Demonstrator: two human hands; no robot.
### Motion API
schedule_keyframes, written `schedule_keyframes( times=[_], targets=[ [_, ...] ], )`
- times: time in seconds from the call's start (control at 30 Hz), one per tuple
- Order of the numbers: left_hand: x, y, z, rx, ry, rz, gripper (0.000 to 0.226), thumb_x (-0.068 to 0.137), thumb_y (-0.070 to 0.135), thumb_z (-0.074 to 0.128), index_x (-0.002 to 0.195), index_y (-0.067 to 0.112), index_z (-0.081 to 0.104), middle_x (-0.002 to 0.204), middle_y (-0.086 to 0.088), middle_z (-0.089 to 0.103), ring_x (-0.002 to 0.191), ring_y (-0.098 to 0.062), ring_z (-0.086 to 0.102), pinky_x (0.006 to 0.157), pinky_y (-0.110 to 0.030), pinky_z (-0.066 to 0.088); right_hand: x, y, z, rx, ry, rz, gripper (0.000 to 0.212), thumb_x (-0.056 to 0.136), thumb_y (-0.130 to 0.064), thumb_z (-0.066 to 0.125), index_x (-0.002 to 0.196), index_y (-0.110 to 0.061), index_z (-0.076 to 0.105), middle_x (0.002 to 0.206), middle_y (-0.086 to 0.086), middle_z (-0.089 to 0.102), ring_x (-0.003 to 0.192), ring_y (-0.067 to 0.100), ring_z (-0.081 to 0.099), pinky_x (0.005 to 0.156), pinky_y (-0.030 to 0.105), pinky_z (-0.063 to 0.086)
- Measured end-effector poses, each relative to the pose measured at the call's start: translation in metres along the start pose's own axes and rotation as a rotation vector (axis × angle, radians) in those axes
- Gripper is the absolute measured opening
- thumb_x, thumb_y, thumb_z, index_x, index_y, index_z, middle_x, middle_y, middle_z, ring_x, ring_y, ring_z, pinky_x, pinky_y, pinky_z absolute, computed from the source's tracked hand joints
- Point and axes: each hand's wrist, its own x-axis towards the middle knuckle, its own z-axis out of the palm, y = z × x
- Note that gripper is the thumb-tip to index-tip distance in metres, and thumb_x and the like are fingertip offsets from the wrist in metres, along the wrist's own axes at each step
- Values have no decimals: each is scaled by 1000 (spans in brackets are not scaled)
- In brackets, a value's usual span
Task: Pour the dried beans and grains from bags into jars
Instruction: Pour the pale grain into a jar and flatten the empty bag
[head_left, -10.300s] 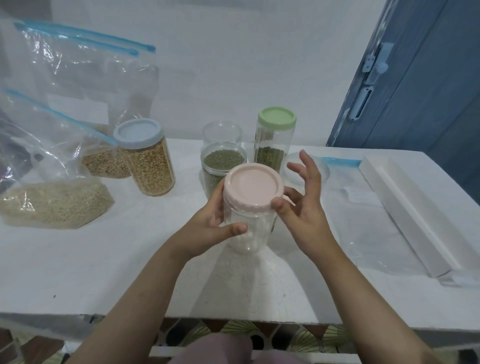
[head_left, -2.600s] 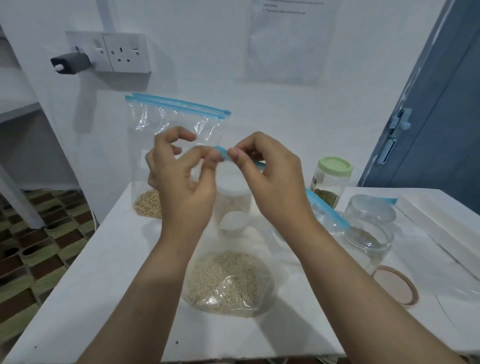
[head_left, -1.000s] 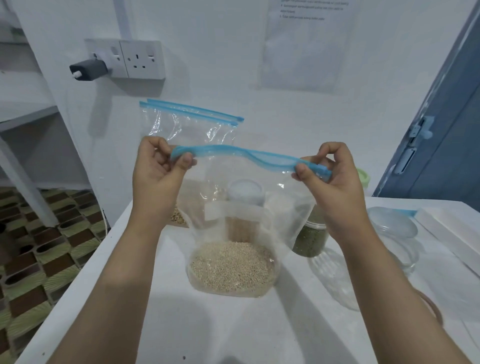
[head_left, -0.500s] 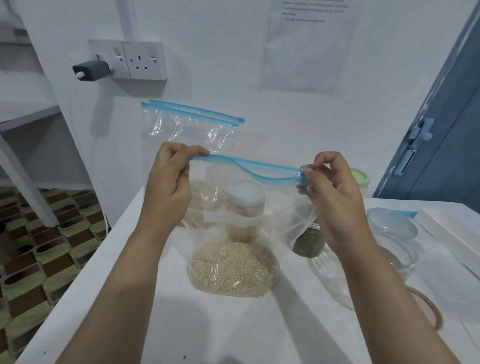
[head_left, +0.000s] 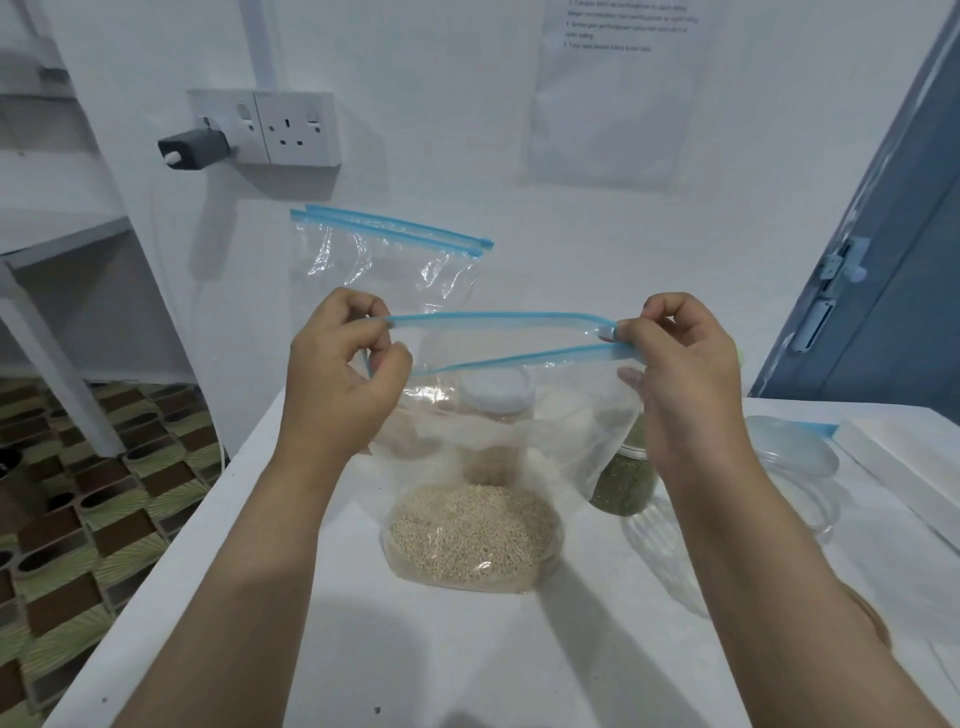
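Item: zip-seal bag (head_left: 498, 415) of pale grain (head_left: 470, 530), base resting on the white table (head_left: 415, 665), mouth held up and partly parted. The blue zip strip (head_left: 498, 318) was pinched at its left end by the left hand (head_left: 337, 384), at its right end by the right hand (head_left: 680, 374), thumbs pressed against forefingers. Behind: a second bag (head_left: 384, 260); a lidded jar (head_left: 496, 415), seen through the plastic; a jar of green beans (head_left: 623, 478). Handling note: the two lips were best pulled apart evenly, the base kept grounded, so no grain would be spilled.

Printed lines on the wall sheet (head_left: 618, 88), too small and blurred to read, no other writing legible
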Motion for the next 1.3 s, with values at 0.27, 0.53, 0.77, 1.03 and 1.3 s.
schedule_keyframes(
  times=[0.27, 0.53, 0.77, 1.03, 1.3],
  targets=[
    [-5, -1, -7, -2, -35, -98, 37, 69, 10, 48, 100, 24, 65, 107, 10, 61, 90, -10, 59, 79, -7, 38, 0, -7, 8, 9, -15, -48, 32, 83, 2, 62, 69, -24, 51, 74, -4, 49, 77, 17, 43, 62, 25, 35],
    [9, 12, -16, -102, 7, 12, 41, 69, 19, 44, 104, 22, 65, 102, 13, 58, 86, -9, 53, 79, -29, 45, 5, -15, 12, -7, -30, -115, 29, 87, 0, 56, 75, -25, 51, 79, -3, 52, 78, 12, 49, 67, 24, 37],
    [5, -5, -11, -109, 22, -82, 38, 74, 13, 46, 105, 19, 67, 101, 13, 57, 92, -9, 53, 82, -47, 50, -17, 27, 0, -100, -17, -175, 20, 98, -49, 52, 110, -32, 51, 109, -7, 69, 100, 1, 59, 90, 24, 45],
    [1, -9, -7, -177, 5, -137, 39, 72, 10, 49, 105, 25, 64, 102, 16, 56, 90, -2, 51, 79, -35, 45, -27, 48, -14, -43, 14, -220, 17, 86, -8, 72, 79, -15, 59, 75, -4, 59, 70, 6, 54, 70, 15, 46],
    [-5, -2, -1, -292, 27, -144, 28, 81, 38, 50, 107, 32, 59, 110, 15, 55, 95, -6, 51, 87, -24, 42, -21, 32, -19, -83, -9, -324, 9, 94, -12, 66, 87, -8, 70, 76, -2, 71, 78, 14, 67, 87, 46, 57]
  ],
)
